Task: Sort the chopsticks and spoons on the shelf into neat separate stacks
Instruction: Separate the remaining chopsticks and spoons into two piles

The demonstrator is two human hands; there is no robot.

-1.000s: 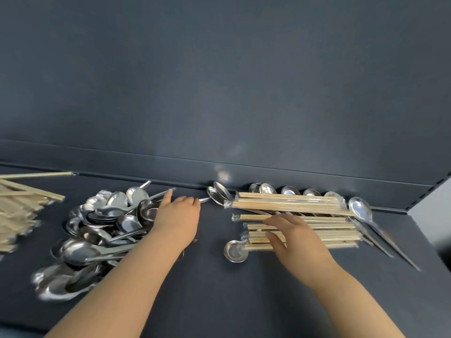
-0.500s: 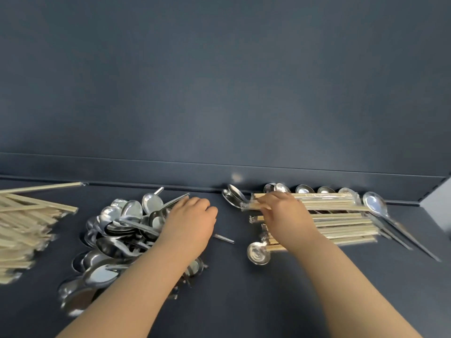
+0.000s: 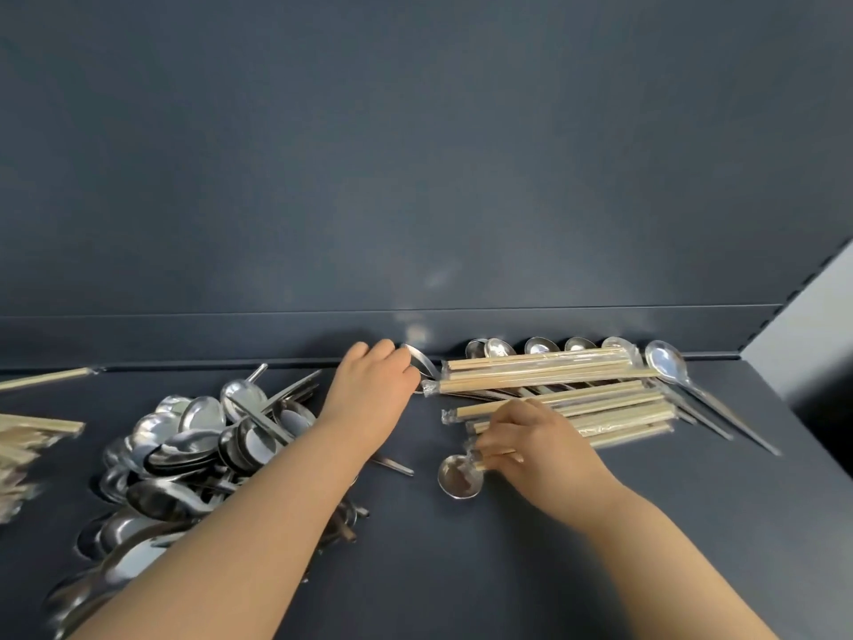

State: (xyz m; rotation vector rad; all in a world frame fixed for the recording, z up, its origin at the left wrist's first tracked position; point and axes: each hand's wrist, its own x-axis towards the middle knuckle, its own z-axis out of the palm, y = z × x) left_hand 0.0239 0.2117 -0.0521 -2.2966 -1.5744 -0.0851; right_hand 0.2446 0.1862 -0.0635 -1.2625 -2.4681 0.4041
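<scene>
A heap of metal spoons (image 3: pixel 194 436) lies left of centre on the dark shelf (image 3: pixel 461 570). On the right, wrapped wooden chopsticks (image 3: pixel 577 408) lie in a stack over several more spoons (image 3: pixel 540 346). My left hand (image 3: pixel 369 390) reaches to the back and its fingers curl round the bowl of a spoon (image 3: pixel 422 362) at the stack's left end. My right hand (image 3: pixel 531 443) pinches the left end of a wrapped chopstick pair (image 3: pixel 496 453) at the stack's front, just above a single spoon (image 3: pixel 459 475).
More chopsticks (image 3: pixel 27 436) are piled at the far left edge. A long spoon (image 3: pixel 692 385) lies at the stack's right side. The shelf's back wall (image 3: pixel 415 177) rises close behind, and a side panel (image 3: pixel 807 325) closes the right end.
My left hand has moved from the spoon heap to the back, onto a spoon beside the chopstick stack. My right hand has dropped from the stack's top left end to its front.
</scene>
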